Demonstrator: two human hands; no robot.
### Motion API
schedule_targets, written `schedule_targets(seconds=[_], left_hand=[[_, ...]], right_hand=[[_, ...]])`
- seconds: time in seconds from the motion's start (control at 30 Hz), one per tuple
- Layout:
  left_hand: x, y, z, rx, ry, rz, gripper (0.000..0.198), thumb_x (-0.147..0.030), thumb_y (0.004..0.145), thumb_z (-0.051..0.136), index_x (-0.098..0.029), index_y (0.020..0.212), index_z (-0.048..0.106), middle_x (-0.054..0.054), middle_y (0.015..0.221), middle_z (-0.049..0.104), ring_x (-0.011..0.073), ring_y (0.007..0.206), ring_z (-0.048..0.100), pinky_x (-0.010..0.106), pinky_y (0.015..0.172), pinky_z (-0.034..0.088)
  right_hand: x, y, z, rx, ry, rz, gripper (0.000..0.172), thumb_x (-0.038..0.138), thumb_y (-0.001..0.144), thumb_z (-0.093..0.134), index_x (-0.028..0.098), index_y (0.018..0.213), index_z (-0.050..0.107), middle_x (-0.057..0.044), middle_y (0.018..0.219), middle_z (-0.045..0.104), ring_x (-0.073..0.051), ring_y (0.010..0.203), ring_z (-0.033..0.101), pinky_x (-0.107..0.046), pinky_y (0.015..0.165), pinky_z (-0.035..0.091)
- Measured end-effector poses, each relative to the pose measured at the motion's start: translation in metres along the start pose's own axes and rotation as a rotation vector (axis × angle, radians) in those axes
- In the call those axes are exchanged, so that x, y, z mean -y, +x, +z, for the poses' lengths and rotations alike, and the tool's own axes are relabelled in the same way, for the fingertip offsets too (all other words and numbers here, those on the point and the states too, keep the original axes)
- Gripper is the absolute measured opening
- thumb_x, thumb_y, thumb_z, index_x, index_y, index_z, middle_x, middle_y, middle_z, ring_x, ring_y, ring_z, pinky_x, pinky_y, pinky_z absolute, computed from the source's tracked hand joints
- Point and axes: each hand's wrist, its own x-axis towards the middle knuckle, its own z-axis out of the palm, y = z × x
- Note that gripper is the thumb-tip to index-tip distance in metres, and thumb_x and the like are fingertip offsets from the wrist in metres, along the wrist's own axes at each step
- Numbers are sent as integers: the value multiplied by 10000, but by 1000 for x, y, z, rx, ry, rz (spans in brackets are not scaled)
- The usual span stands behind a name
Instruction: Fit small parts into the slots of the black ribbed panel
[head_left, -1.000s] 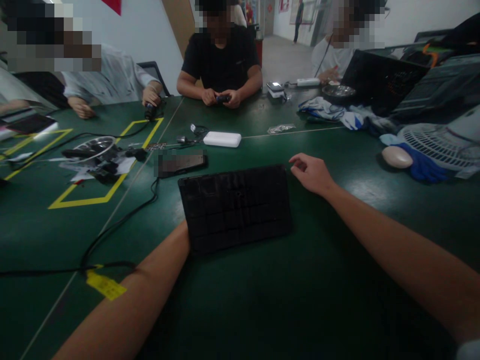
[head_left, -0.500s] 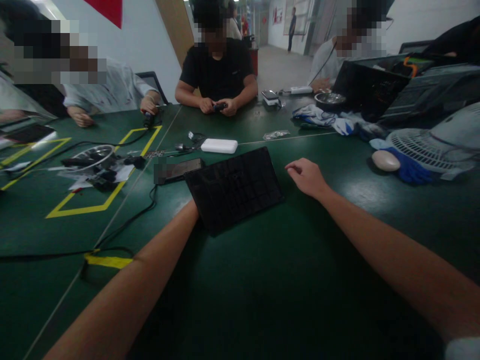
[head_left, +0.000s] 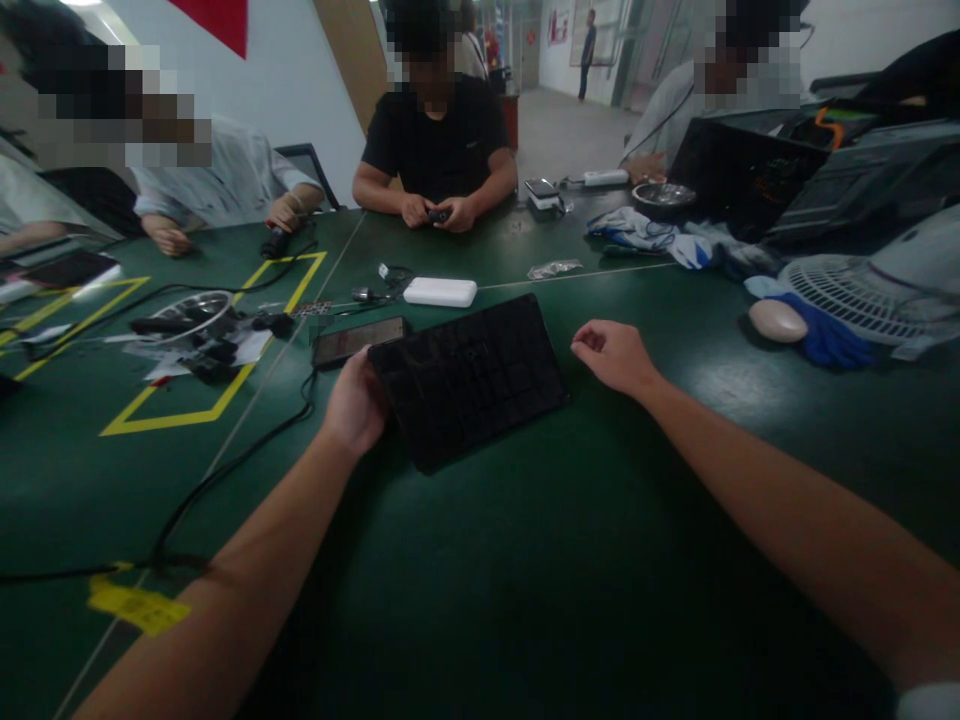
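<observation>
A flat black rectangular panel [head_left: 472,385] with a faint grid of lines on its face stands tilted above the table. My left hand [head_left: 358,400] grips its left edge, with the fingertips hidden behind it. Just right of the panel, my right hand [head_left: 616,355] is closed with curled fingers, apart from the panel and with nothing visible in it. A phone [head_left: 360,342] lies behind my left hand, partly covered by the panel. Beyond the panel is a white power bank-like block [head_left: 440,292].
A metal bowl [head_left: 196,318] with dark parts sits on the left by yellow tape. Black cable [head_left: 232,460] crosses the left side. At right lie a white fan [head_left: 847,290], a pale oval object [head_left: 778,321] and a blue glove [head_left: 836,340]. Several people sit around the table [head_left: 525,580].
My left hand has come out from behind the panel to its left edge. The cable and yellow tag near my left forearm have shifted left and down. My right hand has barely moved.
</observation>
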Motion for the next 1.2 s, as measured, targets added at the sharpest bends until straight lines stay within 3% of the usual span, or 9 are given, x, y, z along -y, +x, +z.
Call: schedule_targets(seconds=[0.07, 0.13, 0.23, 0.33, 0.57, 0.63, 0.8, 0.87, 1.2], left_hand=[[0, -9, 2, 78, -52, -6, 549, -704, 772, 602, -233, 1033, 710, 77, 1012, 778, 363, 1137, 701, 477, 939, 596], [1, -15, 7, 117, -15, -6, 610, -724, 755, 592, -231, 1097, 703, 90, 1047, 776, 384, 1178, 688, 495, 967, 585], [7, -16, 16, 155, 70, -79, 581, -495, 644, 768, -192, 1133, 695, 100, 1025, 783, 393, 1127, 708, 506, 973, 585], [14, -9, 23, 168, 76, -80, 618, -319, 571, 812, -178, 1160, 685, 85, 988, 786, 368, 1053, 732, 519, 980, 584], [20, -5, 25, 156, 69, -84, 500, -231, 559, 846, -184, 1041, 725, 95, 988, 792, 364, 1041, 742, 535, 1020, 558], [19, -6, 25, 185, 62, -83, 486, -235, 563, 852, -180, 1032, 735, 104, 1002, 794, 371, 1059, 739, 541, 1038, 546], [21, -6, 25, 265, 60, -42, 471, -271, 578, 896, -172, 1016, 753, 113, 1063, 793, 380, 1122, 718, 556, 1084, 510], [23, -4, 24, 272, 54, -36, 496, -261, 566, 915, -172, 1025, 752, 111, 1078, 793, 376, 1125, 716, 558, 1083, 509], [28, 1, 25, 359, 44, 4, 457, -270, 605, 892, -169, 1030, 756, 93, 1051, 798, 361, 1098, 721, 541, 1042, 534]], right_hand=[[-1, 0, 0, 1, 13, 11, 120, 319, 801, 645, 218, 816, 707, 4, 678, 649, -152, 612, 562, -318, 643, 452], [-2, -1, 0, -2, 28, 13, 137, 346, 799, 658, 223, 830, 711, 6, 667, 654, -152, 597, 559, -317, 633, 458], [-3, -2, 0, -25, 48, 25, 183, 403, 796, 692, 227, 831, 729, -9, 694, 692, -163, 612, 581, -328, 641, 482], [-2, -4, -1, -81, 60, 57, 195, 405, 786, 711, 223, 846, 750, -26, 727, 726, -179, 647, 624, -347, 673, 515], [32, -1, -22, -282, 104, 17, 128, 276, 811, 631, 208, 861, 728, -49, 790, 751, -195, 708, 686, -357, 719, 558], [54, 2, -31, -223, 206, -10, 115, 285, 815, 647, 208, 870, 711, -41, 778, 734, -193, 706, 693, -350, 695, 562], [108, 10, -36, 268, 495, -33, 228, 367, 812, 742, 209, 967, 690, -40, 867, 754, -179, 756, 728, -357, 756, 610], [119, 14, -31, 391, 530, -16, 224, 358, 807, 757, 203, 956, 694, -48, 866, 765, -180, 770, 736, -346, 756, 613], [128, 26, -13, 546, 469, 92, 83, 194, 810, 704, 190, 892, 710, -47, 811, 771, -138, 647, 702, -262, 611, 559]])
